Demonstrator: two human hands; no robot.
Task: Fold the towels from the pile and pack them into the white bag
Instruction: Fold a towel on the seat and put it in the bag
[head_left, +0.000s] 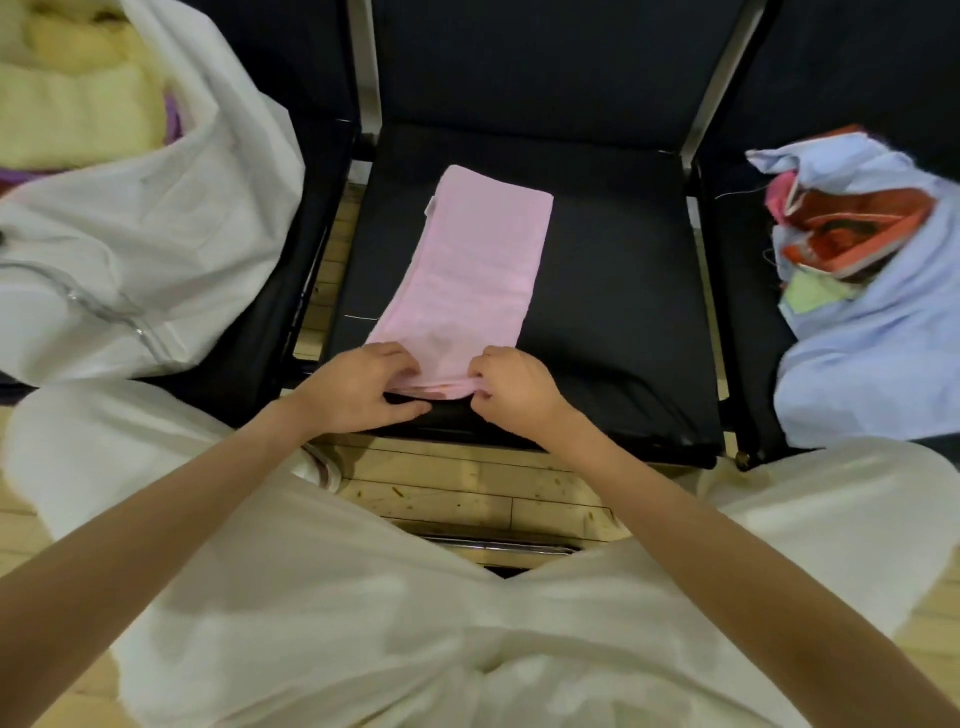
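I am mid-fold on the pink towel (478, 265), a long strip lying on the black chair seat (613, 312), my left hand (358, 389) and right hand (511, 387) each pinching a near corner, which I judge must next be carried evenly to the far edge before it goes into the white bag (156, 228) on my left.

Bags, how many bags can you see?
2. The white bag sits on the left seat with yellow towels inside. A light blue bag sits on the right seat. More could be out of view.
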